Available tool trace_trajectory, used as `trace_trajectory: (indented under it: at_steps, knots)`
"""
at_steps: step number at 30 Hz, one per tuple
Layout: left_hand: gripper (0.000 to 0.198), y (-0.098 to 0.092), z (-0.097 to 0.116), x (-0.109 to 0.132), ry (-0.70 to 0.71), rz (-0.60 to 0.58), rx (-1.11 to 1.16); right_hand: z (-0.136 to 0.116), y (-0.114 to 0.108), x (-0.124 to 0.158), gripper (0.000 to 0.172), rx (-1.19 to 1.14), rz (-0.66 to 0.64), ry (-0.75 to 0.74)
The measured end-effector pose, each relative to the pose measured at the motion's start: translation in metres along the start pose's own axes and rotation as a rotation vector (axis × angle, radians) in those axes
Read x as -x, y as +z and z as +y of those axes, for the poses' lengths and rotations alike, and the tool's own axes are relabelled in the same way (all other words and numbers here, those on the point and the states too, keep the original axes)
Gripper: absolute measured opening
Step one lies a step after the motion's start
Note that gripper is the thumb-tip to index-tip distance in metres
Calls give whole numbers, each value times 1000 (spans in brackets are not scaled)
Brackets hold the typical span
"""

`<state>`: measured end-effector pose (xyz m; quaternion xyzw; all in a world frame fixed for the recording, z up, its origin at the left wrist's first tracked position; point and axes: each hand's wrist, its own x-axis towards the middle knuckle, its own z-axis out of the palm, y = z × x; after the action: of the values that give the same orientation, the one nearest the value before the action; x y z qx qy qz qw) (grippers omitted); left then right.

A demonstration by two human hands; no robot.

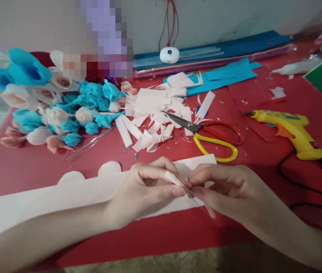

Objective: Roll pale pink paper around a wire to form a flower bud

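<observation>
My left hand (146, 189) pinches a small pale crepe paper piece (173, 177) between thumb and fingers. Meeting it, my right hand (231, 187) is closed at the lower end of the same piece. A thin wire-like stem (200, 203) runs down from between my fingertips; its upper end is hidden. Beneath both hands lies a long pale paper strip (44, 201). Two rounded paper petals (109, 168) show along the strip's far edge. Just beyond my right hand rest scissors (196, 128) with one red and one yellow handle.
Blue, white and pink paper flowers (55, 113) pile up at the left. Pale paper scraps (152, 102) cover the middle of the red table (98, 246). A yellow glue gun (288, 125) with a black cord lies right. Blue paper (223, 77) and a white device (169, 55) are behind.
</observation>
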<state>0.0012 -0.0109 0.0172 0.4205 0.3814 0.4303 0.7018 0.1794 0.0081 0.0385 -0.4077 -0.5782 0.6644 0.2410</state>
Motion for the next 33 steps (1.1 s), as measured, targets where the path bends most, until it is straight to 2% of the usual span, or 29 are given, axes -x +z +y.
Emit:
trace_trajectory:
  at_steps: [9,14,19,24,29,33]
  knots:
    - [11,0,-1,-1,5,4,-32,-5,3,-1,8,8,14,34]
    - [12,0,-2,-1,39,1,-4,-4,1,-2,10,144,0,2]
    - [10,-1,-2,0,91,31,-22,-1,-8,-5,8,417,153,-147]
    - [11,-3,-4,1,73,46,-67,-6,-22,-11,7,346,216,-95]
    - [8,-3,-4,0,65,64,-66,-2,-42,-20,12,366,421,-91]
    - [8,-3,-4,-1,72,80,-68,5,-56,-28,18,348,424,-98]
